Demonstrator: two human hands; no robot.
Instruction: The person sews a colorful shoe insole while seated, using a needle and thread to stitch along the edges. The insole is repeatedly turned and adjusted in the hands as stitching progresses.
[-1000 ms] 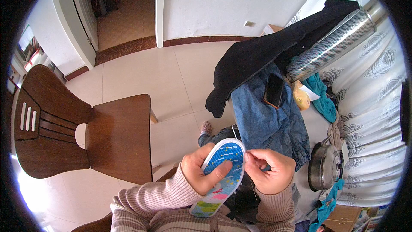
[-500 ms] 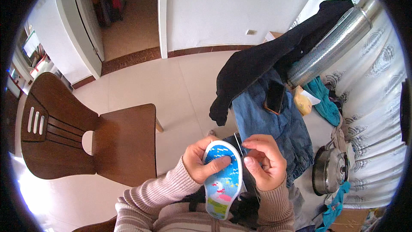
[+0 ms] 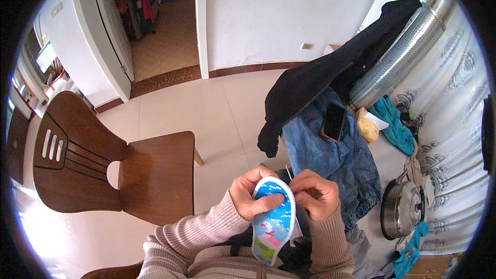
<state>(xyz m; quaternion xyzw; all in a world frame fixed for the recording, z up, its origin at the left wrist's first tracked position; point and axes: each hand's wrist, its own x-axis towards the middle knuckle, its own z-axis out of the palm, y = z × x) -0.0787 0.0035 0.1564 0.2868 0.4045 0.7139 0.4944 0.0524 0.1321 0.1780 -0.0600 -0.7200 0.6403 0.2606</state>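
Note:
An embroidered insole with a white border is held up in front of my body. Its blue upper part carries white stitches, with a white bird, a pink patch and green below. My left hand grips its upper left side, thumb pressed flat on the blue face and fingers behind. Against the upper right edge, my right hand is closed in a pinch. Whatever lies between those fingertips is too small or hidden to make out.
A brown wooden chair stands to the left. On the right, a table holds jeans, a black garment, a phone, a yellow tissue pack and a lidded metal pot. A metal pipe rises by the curtain.
My right hand has moved in to the insole's edge, its fingers drawing together from a looser, more open pose. The left hand keeps its grip. The whole view has shifted slightly.

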